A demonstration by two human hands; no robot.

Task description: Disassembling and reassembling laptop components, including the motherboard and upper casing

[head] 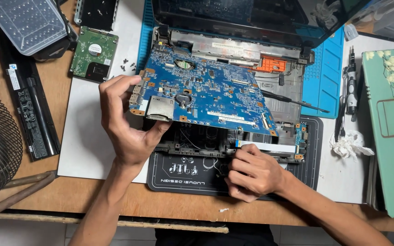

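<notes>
The left hand (pixel 126 123) grips the blue circuit board (pixel 204 93) by its left edge, fingers curled over the top near the side ports and thumb pressed up under the front edge. The board is tilted, its near edge lifted clear of the open laptop base (pixel 283 98) that lies beneath and behind it, while its far edge sits low against the hinge area. The dark laptop screen (pixel 233 13) stands open at the back.

The right hand (pixel 251 173) is below and to the right of the raised board, not touching it. Its fingers are bunched together at the front rim of the base, just under a flat white ribbon cable (pixel 265 146); whether they pinch anything cannot be told, since the knuckles hide the fingertips.

The base rests on a black work mat (pixel 183 175) on the desk (pixel 115 200), with a blue mat (pixel 327 77) under its far side. Well to the left of the left hand lie a bare hard drive (pixel 93 54), a long black battery pack (pixel 30 114) and a few small screws (pixel 126 64). To the right are a slim electric screwdriver (pixel 352 84) and a crumpled white tissue (pixel 349 143).
</notes>
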